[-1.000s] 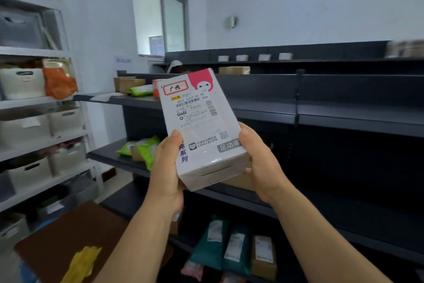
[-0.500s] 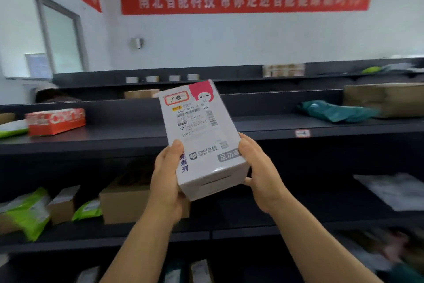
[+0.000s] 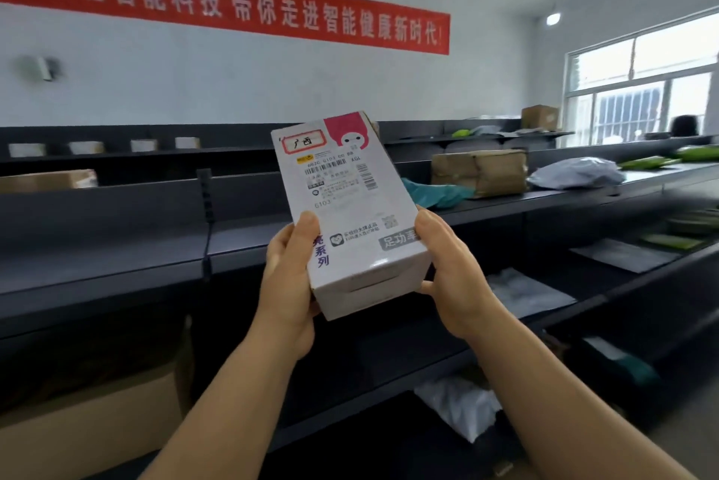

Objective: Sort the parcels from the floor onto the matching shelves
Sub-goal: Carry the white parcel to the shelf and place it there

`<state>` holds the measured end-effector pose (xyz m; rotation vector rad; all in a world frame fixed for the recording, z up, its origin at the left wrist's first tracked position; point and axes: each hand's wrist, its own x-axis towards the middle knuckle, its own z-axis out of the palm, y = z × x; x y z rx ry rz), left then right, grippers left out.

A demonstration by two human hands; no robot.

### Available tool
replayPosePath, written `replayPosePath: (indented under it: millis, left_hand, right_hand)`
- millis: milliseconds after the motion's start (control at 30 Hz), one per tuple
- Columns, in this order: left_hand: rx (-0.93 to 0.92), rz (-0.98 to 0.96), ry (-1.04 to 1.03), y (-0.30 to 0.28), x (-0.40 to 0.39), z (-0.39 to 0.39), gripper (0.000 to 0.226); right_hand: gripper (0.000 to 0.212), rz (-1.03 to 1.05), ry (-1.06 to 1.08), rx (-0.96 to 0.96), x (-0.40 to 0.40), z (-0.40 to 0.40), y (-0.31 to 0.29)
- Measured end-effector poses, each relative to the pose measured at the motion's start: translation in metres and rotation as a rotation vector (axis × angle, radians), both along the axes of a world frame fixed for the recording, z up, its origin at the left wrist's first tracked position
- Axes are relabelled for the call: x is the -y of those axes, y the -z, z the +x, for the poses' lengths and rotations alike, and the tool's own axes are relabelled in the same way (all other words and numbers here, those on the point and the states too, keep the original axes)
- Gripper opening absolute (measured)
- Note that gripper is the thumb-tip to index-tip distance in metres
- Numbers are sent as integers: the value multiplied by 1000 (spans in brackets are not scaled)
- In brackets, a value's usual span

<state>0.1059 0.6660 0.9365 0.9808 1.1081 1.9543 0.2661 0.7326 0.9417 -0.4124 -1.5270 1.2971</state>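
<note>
I hold a white box parcel [image 3: 346, 203] upright in front of me, its shipping label and a red-framed handwritten tag facing me, a pink cartoon print at its top corner. My left hand [image 3: 290, 277] grips its lower left side with the thumb on the front. My right hand [image 3: 451, 269] clasps the lower right side. Behind the parcel run long dark grey shelves [image 3: 116, 246] in several tiers.
On the upper tier to the right lie a taped brown carton [image 3: 480, 172], a teal bag [image 3: 435, 193] and a grey poly bag [image 3: 576, 174]. White and grey bags [image 3: 521, 288] lie on lower tiers. A large carton [image 3: 89, 417] stands at lower left. Small boxes [image 3: 87, 147] line the back shelf.
The view has swung to the right along the shelves: the red box and green bags at left are gone, the brown carton and right-hand window have come in. Both hands keep the same grip.
</note>
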Motion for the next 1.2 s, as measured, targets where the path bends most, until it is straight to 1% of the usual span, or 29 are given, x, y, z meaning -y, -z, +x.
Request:
replayPosePath:
  millis: [33, 100, 167, 367, 433, 500, 567, 600, 700, 767, 867, 967, 1067, 1200]
  left_hand:
    - [-20, -11, 7, -3, -10, 2, 78]
    - [-64, -29, 18, -10, -31, 6, 79]
    - [-107, -19, 40, -17, -53, 10, 86]
    - [-245, 70, 42, -45, -137, 16, 96]
    - [-282, 49, 42, -55, -167, 12, 102]
    - [-357, 8, 56, -65, -186, 7, 109]
    - [-443, -42, 24, -72, -210, -2, 116]
    - [-472, -71, -18, -75, -221, -8, 112]
    - [-483, -153, -142, -82, -248, -26, 83]
    - [-479, -213, -169, -82, -260, -35, 65]
    - [-455, -300, -168, -79, -272, -44, 51]
    - [-439, -394, -157, -73, -284, -54, 44]
    - [-450, -472, -158, -69, -294, -64, 44]
    - [-477, -504, -157, -67, -303, -71, 43]
  right_hand:
    - [26, -4, 10, -6, -9, 3, -3]
    - [28, -15, 22, -16, -29, 8, -8]
    - [30, -44, 26, -33, -54, 10, -14]
    - [34, -93, 17, -25, -146, 5, -42]
    - [39, -90, 5, -15, -181, 0, -54]
    - [44, -102, -3, -9, -209, -6, -65]
    - [47, -92, -25, 25, -238, -13, -75]
    - [47, -87, -41, 48, -251, -18, -79]
    - [49, -97, -88, 117, -280, -36, -86]
    - [52, -135, -93, 173, -295, -49, -87]
    - [57, -197, -54, 265, -313, -66, -85]
    - [58, -203, -3, 348, -327, -78, -82]
    - [58, -203, 24, 413, -340, -87, -81]
    - [57, -191, 66, 450, -351, -95, -78]
